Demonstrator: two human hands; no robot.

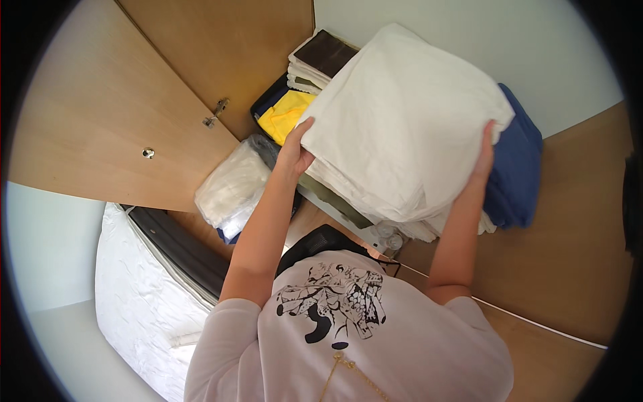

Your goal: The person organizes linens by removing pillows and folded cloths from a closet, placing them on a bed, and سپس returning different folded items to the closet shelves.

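A big folded white sheet (408,120) lies over a pile of folded linens inside a wooden cupboard. My left hand (296,153) grips its left edge, the thumb against the cloth. On the opposite side my right hand (484,155) is closed round the right edge, its fingers partly hidden by the fabric. Below the sheet's near edge show white folded layers and an olive green cloth (335,197). A folded blue cloth (519,167) rests just right of my right hand. Whether the sheet touches the pile beneath cannot be made out everywhere.
Left of the pile are a yellow cloth (284,115) and a plastic-wrapped white bundle (234,181). Folded linens with a dark brown piece (326,53) stand behind. An open wooden door (114,107) spans the left. A white mattress (144,288) lies at lower left.
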